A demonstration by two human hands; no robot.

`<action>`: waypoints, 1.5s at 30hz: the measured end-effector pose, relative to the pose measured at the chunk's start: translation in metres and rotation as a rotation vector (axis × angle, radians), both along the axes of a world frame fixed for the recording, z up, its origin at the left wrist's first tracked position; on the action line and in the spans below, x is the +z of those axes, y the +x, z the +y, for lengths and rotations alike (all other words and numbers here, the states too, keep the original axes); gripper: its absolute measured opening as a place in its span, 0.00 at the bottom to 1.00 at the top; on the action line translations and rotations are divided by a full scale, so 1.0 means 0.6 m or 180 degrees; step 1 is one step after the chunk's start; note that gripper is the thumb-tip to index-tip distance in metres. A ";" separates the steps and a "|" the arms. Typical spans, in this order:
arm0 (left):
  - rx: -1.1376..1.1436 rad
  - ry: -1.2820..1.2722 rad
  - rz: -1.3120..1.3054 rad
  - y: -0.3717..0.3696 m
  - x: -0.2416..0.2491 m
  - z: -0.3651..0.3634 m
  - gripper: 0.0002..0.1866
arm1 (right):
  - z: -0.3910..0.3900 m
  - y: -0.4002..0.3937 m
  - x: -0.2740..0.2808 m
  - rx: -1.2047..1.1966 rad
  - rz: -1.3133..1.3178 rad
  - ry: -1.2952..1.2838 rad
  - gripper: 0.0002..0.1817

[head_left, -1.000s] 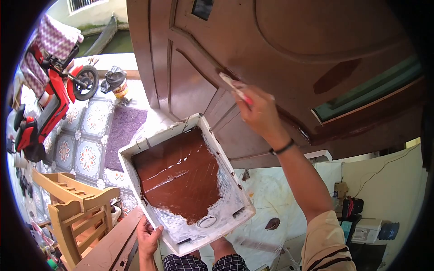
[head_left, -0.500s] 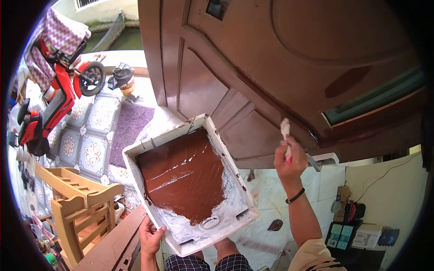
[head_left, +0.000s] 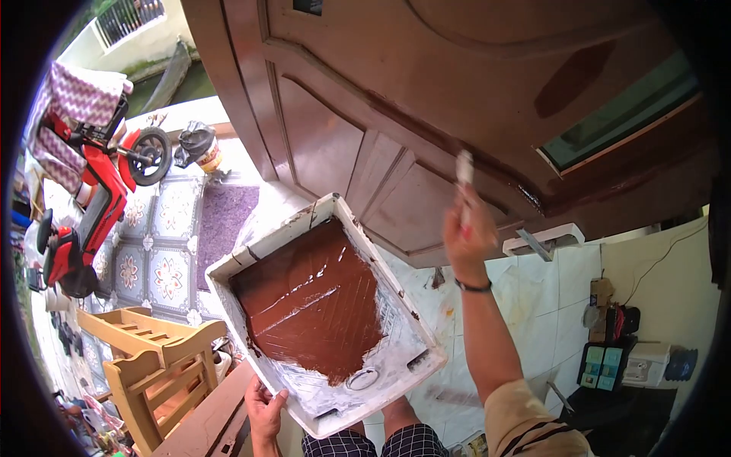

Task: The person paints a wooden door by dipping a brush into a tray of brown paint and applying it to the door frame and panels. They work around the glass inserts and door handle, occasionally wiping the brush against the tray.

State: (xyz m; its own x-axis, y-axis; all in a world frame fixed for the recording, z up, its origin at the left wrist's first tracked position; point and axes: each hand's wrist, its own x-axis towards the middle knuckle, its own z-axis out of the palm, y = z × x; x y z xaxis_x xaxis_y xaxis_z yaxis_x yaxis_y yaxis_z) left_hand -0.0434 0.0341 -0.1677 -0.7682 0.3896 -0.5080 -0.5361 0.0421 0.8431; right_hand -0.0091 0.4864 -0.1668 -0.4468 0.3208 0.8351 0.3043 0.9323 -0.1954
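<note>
A white paint tray (head_left: 426, 364) is gripped at its lower-left edge by my left hand (head_left: 266, 411), thumb over the rim. Glossy reddish-brown paint (head_left: 312, 305) spreads over most of its floor, with whitish bare plastic toward the near right side. My right hand (head_left: 468, 236), slightly blurred, is closed around the handle of a paintbrush (head_left: 465, 171). The bristles point up and overlap the brown panelled door (head_left: 426, 198) in this view. A darker patch of brown (head_left: 572, 80) shows on the door's upper right, near a glass slot (head_left: 617, 114).
A wooden slatted rack (head_left: 164, 373) stands at my left beside a brown board (head_left: 205, 419). Farther off are a red scooter (head_left: 99, 190) and a bucket with a black bag (head_left: 199, 148). Boxes (head_left: 647, 364) sit low on the right.
My right hand has moved left and up along the door with the paintbrush. The camera view has shifted, and the tray remains in my left hand.
</note>
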 end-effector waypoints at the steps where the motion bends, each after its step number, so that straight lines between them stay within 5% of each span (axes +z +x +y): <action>1: -0.0019 -0.0001 0.0009 -0.001 -0.003 -0.001 0.23 | -0.001 0.036 -0.004 -0.0116 0.0037 0.0024 0.15; 6: -0.0128 -0.0010 -0.0004 0.001 0.004 0.006 0.23 | -0.040 0.104 0.026 -0.0579 0.0301 0.0037 0.10; 12: -0.0192 0.0071 -0.0042 0.003 -0.014 -0.012 0.24 | -0.054 -0.023 0.050 0.0739 -0.0131 0.0005 0.09; 15: -0.0250 0.0098 -0.0099 0.002 -0.017 -0.017 0.25 | -0.030 -0.079 0.047 0.0717 -0.0259 -0.0377 0.09; 21: -0.0296 0.0188 -0.0163 0.002 -0.017 -0.018 0.22 | -0.014 0.032 -0.005 -0.0233 -0.0161 0.0046 0.10; 26: -0.0256 0.0147 -0.0134 0.001 -0.014 -0.015 0.21 | -0.064 0.117 0.018 -0.0719 0.0410 -0.0774 0.12; 30: -0.0189 0.0182 -0.0118 0.004 -0.008 -0.009 0.21 | -0.081 0.065 0.030 0.0329 0.0207 -0.0178 0.12; 34: -0.0214 0.0102 -0.0123 0.007 -0.016 -0.017 0.22 | -0.074 -0.065 0.057 0.0871 -0.0153 -0.0765 0.10; 39: -0.0173 0.0172 -0.0142 0.011 -0.025 -0.016 0.23 | -0.017 -0.107 0.036 0.0603 -0.0140 -0.0788 0.09; 45: -0.0289 0.0175 -0.0110 0.005 -0.026 -0.023 0.23 | -0.012 0.076 -0.013 -0.0311 0.0081 -0.0533 0.11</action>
State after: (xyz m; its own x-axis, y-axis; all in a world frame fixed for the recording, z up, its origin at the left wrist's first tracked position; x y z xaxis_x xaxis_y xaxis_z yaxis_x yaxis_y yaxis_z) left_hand -0.0406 0.0205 -0.1831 -0.7108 0.4849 -0.5096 -0.5611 0.0460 0.8265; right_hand 0.0364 0.4793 -0.1749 -0.3862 0.4972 0.7770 0.3847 0.8524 -0.3542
